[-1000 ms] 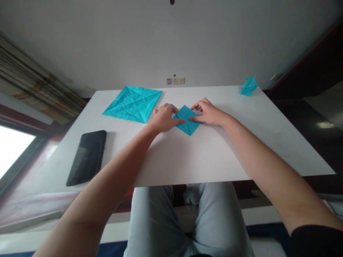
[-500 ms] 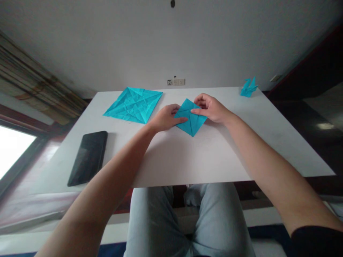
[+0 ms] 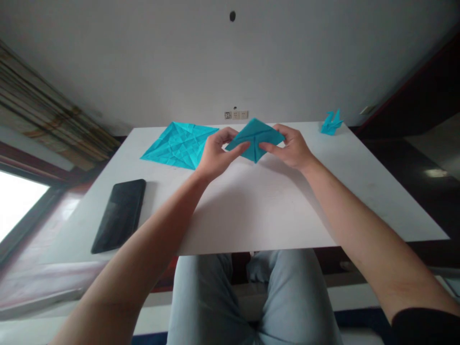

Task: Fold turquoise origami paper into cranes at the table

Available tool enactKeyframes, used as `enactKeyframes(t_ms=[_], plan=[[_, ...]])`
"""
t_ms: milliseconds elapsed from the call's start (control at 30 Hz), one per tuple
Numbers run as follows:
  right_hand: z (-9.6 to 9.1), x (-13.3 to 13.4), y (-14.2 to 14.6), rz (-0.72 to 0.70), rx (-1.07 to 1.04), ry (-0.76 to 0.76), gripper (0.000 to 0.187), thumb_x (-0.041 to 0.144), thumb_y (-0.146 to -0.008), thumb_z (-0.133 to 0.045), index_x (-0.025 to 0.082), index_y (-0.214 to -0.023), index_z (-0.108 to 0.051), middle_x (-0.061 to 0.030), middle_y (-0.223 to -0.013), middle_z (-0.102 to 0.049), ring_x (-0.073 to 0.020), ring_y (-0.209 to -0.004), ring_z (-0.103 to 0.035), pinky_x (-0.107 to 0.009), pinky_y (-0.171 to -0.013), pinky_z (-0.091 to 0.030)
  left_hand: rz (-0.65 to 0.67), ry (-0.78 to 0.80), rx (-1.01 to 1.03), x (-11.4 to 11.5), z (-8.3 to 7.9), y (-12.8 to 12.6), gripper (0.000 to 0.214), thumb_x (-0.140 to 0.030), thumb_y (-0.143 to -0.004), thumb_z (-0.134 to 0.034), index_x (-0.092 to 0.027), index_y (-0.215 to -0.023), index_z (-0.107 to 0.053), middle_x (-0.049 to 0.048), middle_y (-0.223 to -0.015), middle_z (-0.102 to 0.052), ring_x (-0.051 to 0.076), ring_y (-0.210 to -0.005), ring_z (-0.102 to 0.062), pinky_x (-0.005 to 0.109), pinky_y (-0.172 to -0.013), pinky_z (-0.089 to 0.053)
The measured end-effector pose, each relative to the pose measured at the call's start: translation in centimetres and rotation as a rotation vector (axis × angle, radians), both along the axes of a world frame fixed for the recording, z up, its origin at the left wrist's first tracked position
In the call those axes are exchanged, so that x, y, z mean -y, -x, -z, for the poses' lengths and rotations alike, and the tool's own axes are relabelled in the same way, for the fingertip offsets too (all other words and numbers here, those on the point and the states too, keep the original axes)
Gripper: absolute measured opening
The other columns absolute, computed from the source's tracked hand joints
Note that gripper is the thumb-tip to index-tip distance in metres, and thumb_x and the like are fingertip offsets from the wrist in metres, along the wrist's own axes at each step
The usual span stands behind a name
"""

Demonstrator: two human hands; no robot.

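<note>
Across the white table (image 3: 377, 191), as I watch from far away through the head camera, the light falls from a window (image 3: 17, 201) at the left, beside a striped curtain (image 3: 43, 96). Behind the far edge stands a plain grey wall (image 3: 161, 62), with a row of sockets (image 3: 236, 115) just above the table and one dark spot (image 3: 232, 16) high up. The right side of the room is dark.

Near the middle of the far half, I have the folded blue paper (image 3: 256, 129) between my two hands, tilted toward me. My left hand (image 3: 215, 151) pinches its left side and my right hand (image 3: 293, 146) its right side: the thumbs press on the near face, the other fingers are partly hidden behind. Whether the lowest corner touches the table, I cannot tell.

A creased blue sheet (image 3: 176, 143) lies flat at the far left; nearer is a black phone (image 3: 119, 215). At the far right stands a blue paper swan (image 3: 331, 123).
</note>
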State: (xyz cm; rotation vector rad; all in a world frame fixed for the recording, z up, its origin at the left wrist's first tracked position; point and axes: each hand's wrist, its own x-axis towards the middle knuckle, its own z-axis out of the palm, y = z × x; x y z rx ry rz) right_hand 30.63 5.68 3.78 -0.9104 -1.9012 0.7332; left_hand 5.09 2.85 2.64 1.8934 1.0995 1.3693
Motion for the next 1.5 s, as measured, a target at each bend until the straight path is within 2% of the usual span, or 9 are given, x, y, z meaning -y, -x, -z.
enactKeyframes(t_ms=[167,300,500,633,767,1000,1233,1400,1500], plan=[[0.6,-0.4,0.3,-0.1,-0.084,0.159,0.067,0.086,-0.077,-0.096,0.029,-0.103,-0.073,-0.0031,-0.095,-0.075,-0.0287,-0.095,-0.071,-0.041,-0.082,-0.06,0.153,0.189,0.133,-0.5,0.9,-0.1,0.073,-0.078,-0.09,-0.088,-0.029,-0.14,-0.067,0.0087,-0.121,-0.086,0.031,-0.113,-0.085,0.043,-0.094,-0.069],[0.7,-0.8,0.3,-0.16,-0.159,0.232,0.076,0.08,-0.075,-0.101,0.032,-0.126,-0.073,-0.0009,-0.1,-0.079,-0.025,-0.094,-0.074,-0.036,-0.081,-0.062,0.199,0.193,0.119,-0.6,1.2,0.1,0.082,-0.079,-0.09,-0.087,-0.029,-0.151,-0.065,0.0112,-0.127,-0.086,0.032,-0.113,-0.086,0.042,-0.093,-0.071],[1.2,-1.2,0.0,-0.227,-0.141,0.278,0.061,0.075,-0.083,-0.096,0.034,-0.122,-0.073,0.0024,-0.092,-0.075,-0.0202,-0.079,-0.068,-0.034,-0.073,-0.056,0.108,0.062,0.015,-0.7,0.8,0.3,0.048,-0.062,-0.104,-0.078,-0.027,-0.137,-0.083,0.011,-0.14,-0.086,0.035,-0.138,-0.079,0.048,-0.114,-0.066],[1.1,-1.3,-0.2,-0.194,-0.074,0.226,0.039,0.064,-0.09,-0.089,0.03,-0.103,-0.074,0.0007,-0.086,-0.069,-0.0199,-0.077,-0.061,-0.035,-0.071,-0.05,0.134,0.111,-0.011,-0.5,0.5,0.3,0.03,-0.043,-0.104,-0.075,-0.025,-0.121,-0.092,0.0096,-0.127,-0.09,0.032,-0.127,-0.083,0.045,-0.113,-0.066],[0.7,-1.0,0.0,-0.18,-0.054,0.207,0.027,0.05,-0.088,-0.083,0.026,-0.097,-0.077,-0.0028,-0.091,-0.075,-0.0217,-0.085,-0.063,-0.036,-0.077,-0.052,0.143,0.17,0.018,-0.2,0.3,0.3,0.038,-0.053,-0.105,-0.075,-0.022,-0.116,-0.094,0.0107,-0.12,-0.092,0.031,-0.118,-0.085,0.041,-0.106,-0.068],[1.3,-0.7,0.7,-0.185,-0.08,0.273,0.041,0.061,-0.083,-0.094,0.026,-0.099,-0.077,-0.0029,-0.089,-0.076,-0.0219,-0.081,-0.065,-0.036,-0.073,-0.054,0.166,0.171,0.084,-0.6,1.1,0.3,0.051,-0.067,-0.087,-0.098,-0.021,-0.108,-0.094,0.0124,-0.115,-0.092,0.033,-0.114,-0.086,0.045,-0.106,-0.069],[1.4,-1.2,0.3,-0.193,-0.093,0.245,0.038,0.057,-0.089,-0.092,0.026,-0.105,-0.077,-0.0057,-0.102,-0.081,-0.0249,-0.095,-0.073,-0.041,-0.084,-0.062,0.125,0.238,0.135,-1.1,1.5,0.5,0.06,-0.074,-0.091,-0.091,-0.02,-0.117,-0.093,0.0148,-0.125,-0.091,0.035,-0.122,-0.085,0.048,-0.106,-0.07],[1.9,-1.7,-0.1,-0.18,-0.084,0.302,0.048,0.065,-0.089,-0.094,0.026,-0.11,-0.077,-0.0047,-0.1,-0.08,-0.0236,-0.092,-0.072,-0.039,-0.083,-0.062,0.139,0.228,0.036,-1.0,1.2,1.0,0.067,-0.054,-0.081,-0.103,-0.022,-0.138,-0.086,0.0143,-0.136,-0.088,0.034,-0.128,-0.083,0.044,-0.109,-0.068],[2.5,-1.9,-0.2,-0.204,-0.076,0.323,0.063,0.081,-0.088,-0.091,0.028,-0.12,-0.076,-0.0048,-0.099,-0.078,-0.024,-0.091,-0.071,-0.039,-0.081,-0.061,0.115,0.217,-0.013,-1.1,1.4,1.0,0.054,-0.045,-0.087,-0.098,-0.021,-0.133,-0.085,0.0123,-0.128,-0.088,0.031,-0.124,-0.082,0.043,-0.109,-0.067]])
